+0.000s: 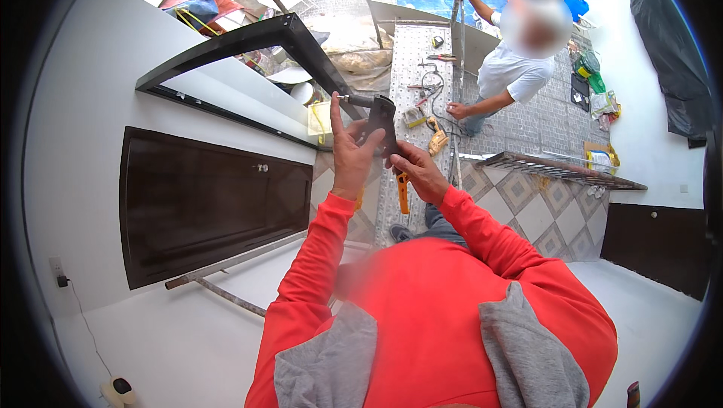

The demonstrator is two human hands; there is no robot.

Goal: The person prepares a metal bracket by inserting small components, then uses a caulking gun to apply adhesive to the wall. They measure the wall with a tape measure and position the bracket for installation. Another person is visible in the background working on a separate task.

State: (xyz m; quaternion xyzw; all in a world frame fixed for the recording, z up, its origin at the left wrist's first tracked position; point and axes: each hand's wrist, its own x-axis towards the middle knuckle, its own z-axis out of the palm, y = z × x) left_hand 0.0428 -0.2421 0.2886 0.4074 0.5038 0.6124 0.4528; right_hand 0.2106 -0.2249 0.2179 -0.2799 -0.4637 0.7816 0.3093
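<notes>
Both of my hands are raised in front of my red sleeves, around a dark tool [379, 120] that looks like a cordless drill. Its dark round nose points left and ends in a small metal tip [343, 97]. My left hand [351, 153] supports the body, with the thumb across it and the index finger stretched up beside the tip. My right hand [420, 170] is closed around the lower part. Below those fingers shows a yellow-orange piece [403, 193]; whether it belongs to the tool I cannot tell. Just beyond stands a black metal frame [320, 58].
Below lies a perforated metal plank [403, 54] with a yellow drill [437, 137], hand tools and a tape measure [437, 42]. A co-worker in a white shirt [512, 73] grips a scaffold pole [456, 16]. A dark door [215, 205] is on the left, a metal railing [561, 169] on the right.
</notes>
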